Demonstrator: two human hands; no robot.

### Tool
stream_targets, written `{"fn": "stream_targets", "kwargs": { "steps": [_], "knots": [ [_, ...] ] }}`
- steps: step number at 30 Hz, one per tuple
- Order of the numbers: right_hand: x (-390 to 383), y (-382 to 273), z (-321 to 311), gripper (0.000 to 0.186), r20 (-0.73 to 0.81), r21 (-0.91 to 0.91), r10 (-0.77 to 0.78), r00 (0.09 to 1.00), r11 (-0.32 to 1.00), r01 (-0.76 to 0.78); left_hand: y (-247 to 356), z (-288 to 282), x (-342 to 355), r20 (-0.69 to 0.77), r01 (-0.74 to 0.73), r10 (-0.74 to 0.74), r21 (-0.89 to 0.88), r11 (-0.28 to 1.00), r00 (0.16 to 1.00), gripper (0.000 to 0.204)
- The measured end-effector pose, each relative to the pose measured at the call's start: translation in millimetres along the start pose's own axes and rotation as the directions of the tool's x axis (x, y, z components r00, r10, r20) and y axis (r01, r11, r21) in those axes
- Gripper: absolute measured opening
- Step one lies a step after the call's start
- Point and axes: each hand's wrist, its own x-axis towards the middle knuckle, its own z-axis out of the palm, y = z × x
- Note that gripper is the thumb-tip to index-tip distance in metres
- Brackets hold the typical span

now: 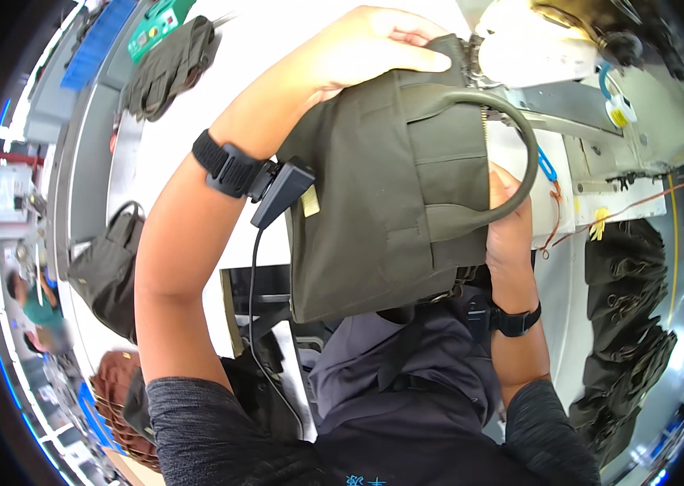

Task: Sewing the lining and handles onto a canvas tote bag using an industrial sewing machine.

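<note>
A dark olive handbag (350, 202) with a rounded handle (530, 154) and a zipper along its right edge is held up in front of me, tilted. My left hand (390, 44) is closed on its far end, thumb lying on top of the fabric beside the sewing machine (536, 49). At the bag's right edge, my right hand (510, 223) grips it below the handle; part of its fingers is hidden behind the bag. The bag's far corner reaches the machine's needle area. A small pale label (310, 201) shows on the bag's left side.
More olive bags lie on the white table, one (168, 69) at the far left and one (111, 271) at the left edge. Several dark bag pieces (625, 324) hang at the right. A blue tool (547, 162) with an orange cord is beside the machine. A person (41, 304) sits far left.
</note>
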Motion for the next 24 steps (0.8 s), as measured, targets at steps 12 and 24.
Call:
{"fn": "stream_targets", "kwargs": {
  "steps": [12, 24],
  "knots": [
    [-12, -1, 4, 0.041, -0.162, -0.159, -0.053, 0.985, 0.987, 0.027, -16, 10, -7, -0.179, -0.226, 0.234, 0.063, 0.972, 0.956, 0.034],
    [-11, -4, -6, 0.047, -0.050, -0.423, -0.024, 0.998, 0.906, 0.001, -17, 14, 0, -0.150, -0.255, 0.267, 0.096, 0.962, 0.952, 0.020]
  ]
}}
